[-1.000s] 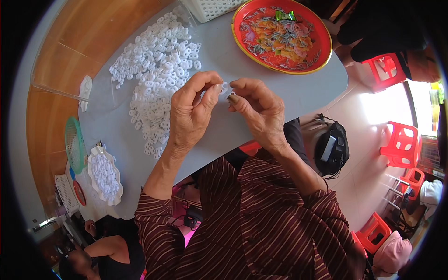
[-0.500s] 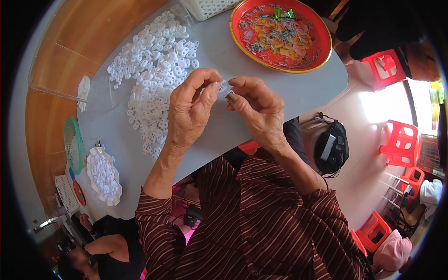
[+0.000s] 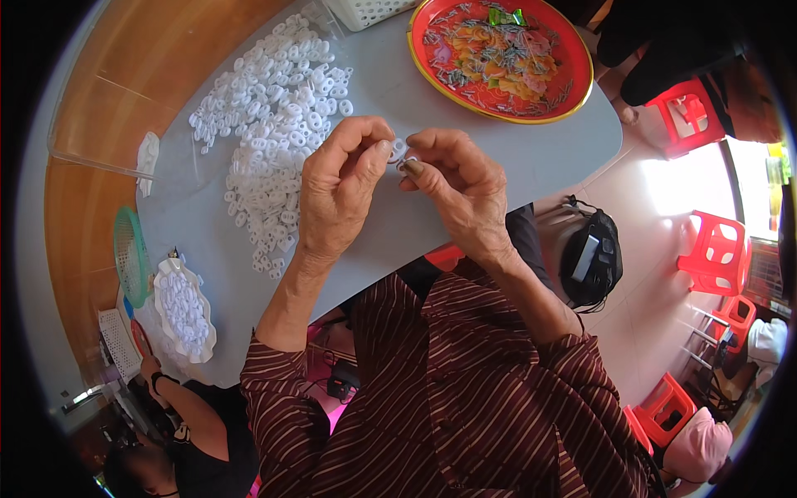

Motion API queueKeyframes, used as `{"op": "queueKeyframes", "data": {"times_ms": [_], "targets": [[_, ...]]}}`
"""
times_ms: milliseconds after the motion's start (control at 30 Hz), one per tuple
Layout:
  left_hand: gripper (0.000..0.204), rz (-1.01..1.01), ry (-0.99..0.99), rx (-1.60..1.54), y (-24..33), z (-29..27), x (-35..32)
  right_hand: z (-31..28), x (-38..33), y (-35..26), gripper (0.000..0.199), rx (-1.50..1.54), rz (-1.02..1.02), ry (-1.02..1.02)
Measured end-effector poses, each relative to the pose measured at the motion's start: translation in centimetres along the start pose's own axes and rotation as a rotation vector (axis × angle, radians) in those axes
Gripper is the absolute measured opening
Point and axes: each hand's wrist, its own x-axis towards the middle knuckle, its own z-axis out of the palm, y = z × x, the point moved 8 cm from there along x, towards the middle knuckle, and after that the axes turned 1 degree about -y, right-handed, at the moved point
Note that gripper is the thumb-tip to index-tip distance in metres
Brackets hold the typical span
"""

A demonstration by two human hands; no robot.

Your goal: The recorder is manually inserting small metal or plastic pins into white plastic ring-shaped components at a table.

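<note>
Seen from the head camera, looking down: the person's left hand (image 3: pixel 336 195) and right hand (image 3: pixel 461 187) are meeting above a grey table (image 3: pixel 515 158). Both are pinching one small white plastic ring (image 3: pixel 398 151) between thumbs and fingertips, just over the table's middle. A heap of white rings (image 3: pixel 270 137) is lying to the left of the hands. A red tray (image 3: pixel 573 62) of small metal pieces is sitting beyond the right hand. A white bag of rings (image 3: pixel 184 309) is resting at the table's near left edge.
</note>
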Motion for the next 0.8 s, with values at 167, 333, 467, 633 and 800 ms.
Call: {"op": "queueKeyframes", "data": {"times_ms": [167, 333, 467, 633, 800], "targets": [[0.008, 0.065, -0.016, 0.054, 0.4, 0.0, -0.1, 0.3, -0.2, 0.1, 0.023, 0.033, 0.014, -0.011], [0.008, -0.002, -0.088, 0.047, 0.2, 0.3, 0.0, -0.1, -0.2, 0.1, 0.023, 0.033, -0.015, 0.017], [0.009, 0.011, -0.1, 0.089, 0.3, 0.5, -0.1, 0.0, -0.2, 0.0, 0.024, 0.019, -0.01, 0.023], [0.011, -0.012, -0.059, 0.094, 0.2, 0.6, -0.2, -0.2, -0.2, 0.1, 0.025, 0.002, -0.018, 0.06], [0.021, 0.029, -0.117, 0.214, 0.2, 1.3, -0.7, -0.3, -0.1, 0.1, 0.023, -0.012, -0.038, 0.053]]}}
